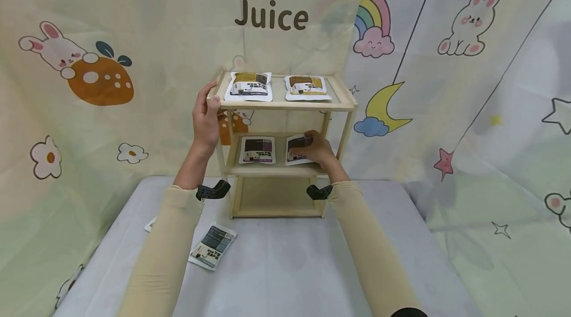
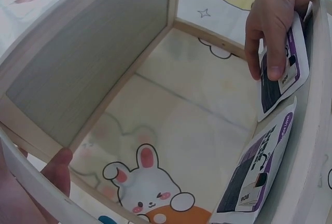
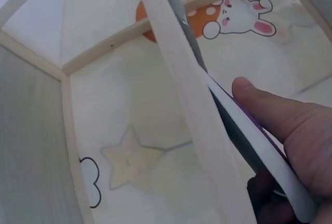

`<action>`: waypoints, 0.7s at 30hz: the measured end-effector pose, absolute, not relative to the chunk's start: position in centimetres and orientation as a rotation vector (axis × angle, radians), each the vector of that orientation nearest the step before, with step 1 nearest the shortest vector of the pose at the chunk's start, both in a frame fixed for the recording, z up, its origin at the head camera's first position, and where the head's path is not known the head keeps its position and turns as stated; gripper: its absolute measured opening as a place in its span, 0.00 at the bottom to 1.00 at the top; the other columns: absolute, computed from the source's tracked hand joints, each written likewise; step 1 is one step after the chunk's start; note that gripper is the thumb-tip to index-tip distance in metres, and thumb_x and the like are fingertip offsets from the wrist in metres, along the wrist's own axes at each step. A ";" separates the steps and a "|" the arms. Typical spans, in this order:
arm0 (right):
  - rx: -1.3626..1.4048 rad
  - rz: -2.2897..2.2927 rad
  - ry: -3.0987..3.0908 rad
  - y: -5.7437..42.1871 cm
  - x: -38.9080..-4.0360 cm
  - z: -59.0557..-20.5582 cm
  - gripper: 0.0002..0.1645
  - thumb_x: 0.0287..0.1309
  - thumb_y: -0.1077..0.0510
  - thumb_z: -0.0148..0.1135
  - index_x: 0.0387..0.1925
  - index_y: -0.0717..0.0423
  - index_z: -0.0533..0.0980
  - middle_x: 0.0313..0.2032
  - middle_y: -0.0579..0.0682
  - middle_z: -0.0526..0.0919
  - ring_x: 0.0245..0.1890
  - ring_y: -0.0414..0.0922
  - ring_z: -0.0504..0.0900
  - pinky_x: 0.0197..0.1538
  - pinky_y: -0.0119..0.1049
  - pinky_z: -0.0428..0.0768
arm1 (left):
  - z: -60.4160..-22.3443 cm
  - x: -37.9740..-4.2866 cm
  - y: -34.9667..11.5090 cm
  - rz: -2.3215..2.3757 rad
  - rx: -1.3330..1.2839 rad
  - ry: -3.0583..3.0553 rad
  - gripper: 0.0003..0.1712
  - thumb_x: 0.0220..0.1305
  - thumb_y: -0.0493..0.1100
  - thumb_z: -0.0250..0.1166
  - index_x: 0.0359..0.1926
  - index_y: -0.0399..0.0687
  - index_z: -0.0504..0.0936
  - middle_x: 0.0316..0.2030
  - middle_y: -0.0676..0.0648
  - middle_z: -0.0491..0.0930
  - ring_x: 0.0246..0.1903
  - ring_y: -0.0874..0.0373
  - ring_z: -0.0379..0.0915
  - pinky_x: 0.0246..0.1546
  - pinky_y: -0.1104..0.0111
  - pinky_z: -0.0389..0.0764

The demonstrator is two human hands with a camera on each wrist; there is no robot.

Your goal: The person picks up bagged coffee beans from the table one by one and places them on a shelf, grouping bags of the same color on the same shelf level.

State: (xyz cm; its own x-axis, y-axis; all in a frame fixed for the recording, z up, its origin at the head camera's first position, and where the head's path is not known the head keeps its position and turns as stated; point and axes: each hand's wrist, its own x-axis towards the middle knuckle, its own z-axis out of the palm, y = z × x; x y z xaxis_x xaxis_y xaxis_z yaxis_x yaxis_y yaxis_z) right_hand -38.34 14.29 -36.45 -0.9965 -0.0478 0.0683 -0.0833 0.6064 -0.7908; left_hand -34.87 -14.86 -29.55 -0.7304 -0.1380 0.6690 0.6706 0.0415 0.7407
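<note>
My left hand (image 1: 206, 121) grips the left end of the top tier of a light wooden three-tier shelf (image 1: 285, 105); its thumb shows at the frame in the left wrist view. My right hand (image 1: 317, 147) reaches onto the middle tier and holds a white pouch with a dark and purple label (image 1: 294, 151) by its right side. In the right wrist view the thumb lies over this pouch (image 3: 259, 149), close over the shelf board. A matching purple-labelled pouch (image 1: 257, 150) lies to its left on the same tier.
On the top tier lie two yellow-labelled pouches, the left one (image 1: 249, 86) and the right one (image 1: 308, 87). A blue-grey-labelled pouch (image 1: 213, 246) lies on the white table (image 1: 285, 267), front left. Behind the shelf hangs a printed cloth (image 1: 178, 34) reading "Juice".
</note>
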 end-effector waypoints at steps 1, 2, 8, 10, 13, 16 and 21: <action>0.111 1.344 -2.786 14.2 -38.3 -36.4 0.52 0.45 0.44 0.77 0.68 0.54 0.62 0.62 0.59 0.68 0.58 0.55 0.69 0.59 0.49 0.70 | -29.5 -34.8 -14.8 -1.750 -0.537 -1.731 0.31 0.69 0.54 0.47 0.70 0.50 0.63 0.59 0.42 0.67 0.45 0.52 0.69 0.40 0.62 0.75; 0.109 1.314 -2.794 14.2 -38.3 -36.3 0.53 0.44 0.43 0.77 0.68 0.55 0.62 0.62 0.59 0.69 0.58 0.55 0.69 0.58 0.49 0.70 | -29.5 -34.8 -14.8 -1.749 -0.535 -1.731 0.31 0.69 0.54 0.47 0.70 0.50 0.63 0.59 0.42 0.67 0.44 0.52 0.69 0.40 0.62 0.75; 0.115 1.022 -2.871 13.8 -38.1 -35.9 0.51 0.45 0.38 0.74 0.66 0.56 0.66 0.60 0.59 0.71 0.55 0.56 0.71 0.57 0.51 0.70 | -29.4 -34.7 -14.8 -1.756 -0.529 -1.730 0.31 0.69 0.54 0.48 0.70 0.50 0.63 0.59 0.42 0.67 0.44 0.52 0.69 0.41 0.62 0.74; 0.118 0.926 -2.900 13.7 -38.0 -35.8 0.49 0.47 0.36 0.72 0.66 0.55 0.67 0.61 0.59 0.70 0.57 0.56 0.70 0.57 0.52 0.69 | -29.5 -34.8 -14.8 -1.755 -0.536 -1.730 0.32 0.69 0.54 0.48 0.70 0.50 0.63 0.59 0.42 0.67 0.44 0.52 0.69 0.40 0.63 0.74; 0.123 0.801 -2.939 13.4 -37.8 -35.7 0.49 0.50 0.34 0.69 0.67 0.54 0.66 0.63 0.57 0.69 0.60 0.57 0.69 0.59 0.53 0.68 | -29.5 -34.9 -14.9 -1.754 -0.553 -1.726 0.32 0.69 0.54 0.48 0.70 0.49 0.63 0.59 0.41 0.67 0.45 0.51 0.69 0.39 0.66 0.74; 0.124 0.688 -2.966 13.2 -37.6 -35.6 0.49 0.51 0.32 0.66 0.67 0.53 0.66 0.63 0.55 0.71 0.59 0.58 0.70 0.57 0.54 0.69 | -29.6 -35.1 -14.9 -1.749 -0.547 -1.732 0.32 0.69 0.54 0.48 0.70 0.50 0.63 0.60 0.42 0.67 0.45 0.52 0.69 0.38 0.67 0.74; 0.120 0.537 -2.977 12.9 -37.1 -35.4 0.48 0.51 0.28 0.64 0.65 0.52 0.69 0.62 0.56 0.72 0.56 0.61 0.72 0.51 0.55 0.73 | -29.6 -35.0 -15.0 -1.755 -0.531 -1.730 0.31 0.69 0.54 0.48 0.70 0.51 0.64 0.60 0.42 0.67 0.45 0.52 0.69 0.38 0.68 0.74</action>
State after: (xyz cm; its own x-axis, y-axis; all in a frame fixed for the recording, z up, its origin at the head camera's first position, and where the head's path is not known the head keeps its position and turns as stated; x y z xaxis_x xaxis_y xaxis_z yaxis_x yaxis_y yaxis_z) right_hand -37.11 12.89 -35.44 -0.9903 -0.0573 0.1263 -0.0978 0.9341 -0.3434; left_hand -35.03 -14.96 -29.63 -0.7333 -0.1428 0.6648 0.6668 0.0403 0.7441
